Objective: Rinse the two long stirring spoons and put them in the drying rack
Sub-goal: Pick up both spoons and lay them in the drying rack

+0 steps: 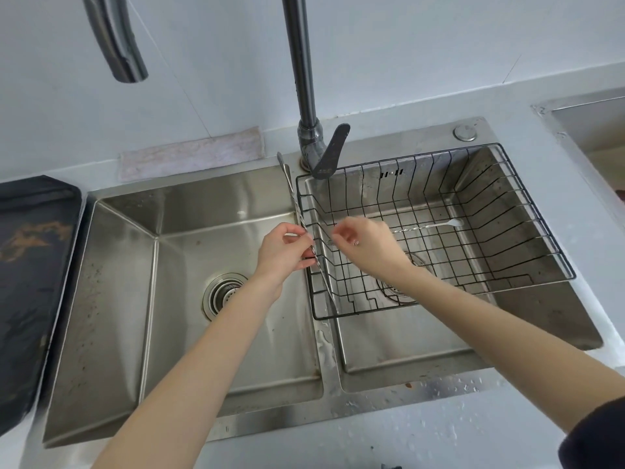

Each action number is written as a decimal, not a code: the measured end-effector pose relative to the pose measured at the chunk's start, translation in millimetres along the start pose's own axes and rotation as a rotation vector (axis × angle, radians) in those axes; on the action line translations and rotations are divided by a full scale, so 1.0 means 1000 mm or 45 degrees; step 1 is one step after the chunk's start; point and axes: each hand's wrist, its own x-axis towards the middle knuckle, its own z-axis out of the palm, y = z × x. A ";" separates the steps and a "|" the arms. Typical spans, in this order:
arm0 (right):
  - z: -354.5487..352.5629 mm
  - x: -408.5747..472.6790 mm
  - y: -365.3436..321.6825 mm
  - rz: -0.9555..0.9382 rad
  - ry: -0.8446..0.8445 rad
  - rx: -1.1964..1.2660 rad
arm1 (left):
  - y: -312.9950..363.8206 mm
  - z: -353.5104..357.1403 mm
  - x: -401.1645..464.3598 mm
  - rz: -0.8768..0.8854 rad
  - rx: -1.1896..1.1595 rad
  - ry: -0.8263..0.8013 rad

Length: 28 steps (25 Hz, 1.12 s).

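Bare forearms reach up from the near edge of the counter (406, 445) over a steel double sink (236, 421). Left hand (285, 253) pinches one long spoon (297, 211) between thumb and fingers (299, 231), above the divider between the basins, its far end pointing toward the tap (306, 106). Right hand (367, 247) hovers just beside it over the black wire rack (537, 228) in the right basin, fingers loosely curled and holding nothing. The second spoon (429, 226) lies flat inside the rack, running toward its far right side.
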 end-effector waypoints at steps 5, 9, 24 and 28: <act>0.014 -0.020 -0.024 -0.012 -0.026 0.056 | 0.001 0.002 -0.010 0.004 0.013 0.016; 0.014 -0.021 -0.023 -0.003 0.048 0.029 | 0.001 0.004 -0.017 -0.010 -0.030 -0.007; -0.063 -0.018 0.051 0.060 0.172 -0.235 | -0.027 0.014 -0.001 0.529 1.235 0.028; -0.081 -0.021 0.087 0.074 0.106 -0.406 | -0.052 0.022 0.003 0.570 1.482 -0.004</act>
